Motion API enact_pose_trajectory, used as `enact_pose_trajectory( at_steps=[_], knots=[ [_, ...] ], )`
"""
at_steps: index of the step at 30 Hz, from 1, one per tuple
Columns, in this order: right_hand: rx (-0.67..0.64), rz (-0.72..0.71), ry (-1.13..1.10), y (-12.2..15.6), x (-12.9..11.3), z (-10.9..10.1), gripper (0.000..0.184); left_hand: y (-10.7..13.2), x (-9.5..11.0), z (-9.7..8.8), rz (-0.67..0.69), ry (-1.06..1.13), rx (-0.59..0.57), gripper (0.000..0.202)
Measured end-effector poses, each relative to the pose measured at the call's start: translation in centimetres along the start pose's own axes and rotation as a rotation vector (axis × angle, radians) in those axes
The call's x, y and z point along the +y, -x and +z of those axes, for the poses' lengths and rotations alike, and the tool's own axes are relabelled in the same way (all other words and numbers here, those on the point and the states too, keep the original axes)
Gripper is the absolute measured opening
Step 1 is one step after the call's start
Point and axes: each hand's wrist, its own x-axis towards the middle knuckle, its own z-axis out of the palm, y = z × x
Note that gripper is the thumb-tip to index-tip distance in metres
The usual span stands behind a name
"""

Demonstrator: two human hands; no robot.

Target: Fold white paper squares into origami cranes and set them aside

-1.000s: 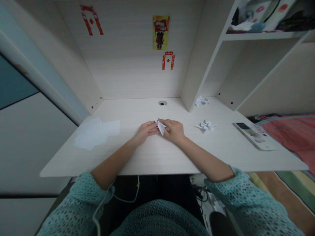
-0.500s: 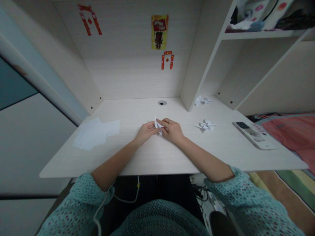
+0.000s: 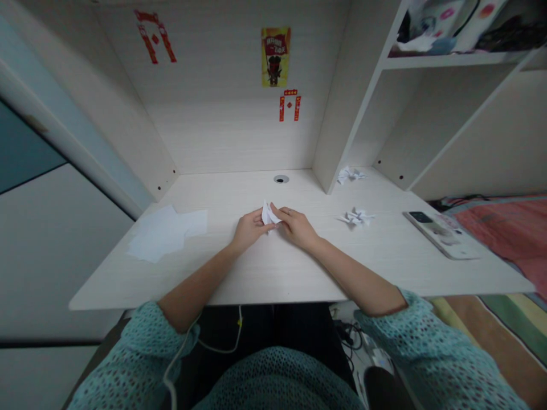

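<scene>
White folded paper is what we are grasping, pinched between the fingertips of our left hand and right hand, above the pale laminate desk.

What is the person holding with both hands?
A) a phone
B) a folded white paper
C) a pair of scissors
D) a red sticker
B: the left hand and the right hand both pinch the folded white paper between their fingers.
</scene>
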Motion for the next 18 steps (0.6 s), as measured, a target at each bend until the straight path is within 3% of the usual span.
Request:
enact_pose_trajectory(
  at_steps=[5, 10, 18],
  knots=[
    [0.030, 0.032, -0.023, 0.1, 0.5, -0.1, 0.050, -0.3, -0.2, -0.5, -0.013, -0.001, 0.025, 0.059],
    [0.013, 0.042, -0.005, 0.2, 0.2, -0.4, 0.052, -0.3, -0.4, -0.5, -0.038, -0.038, 0.063, 0.050],
    [0.035, -0.043, -0.028, 0.2, -1.1, -0.9, 0.056, -0.1, -0.6, -0.3, 0.039, -0.082, 0.097, 0.039]
  ],
)
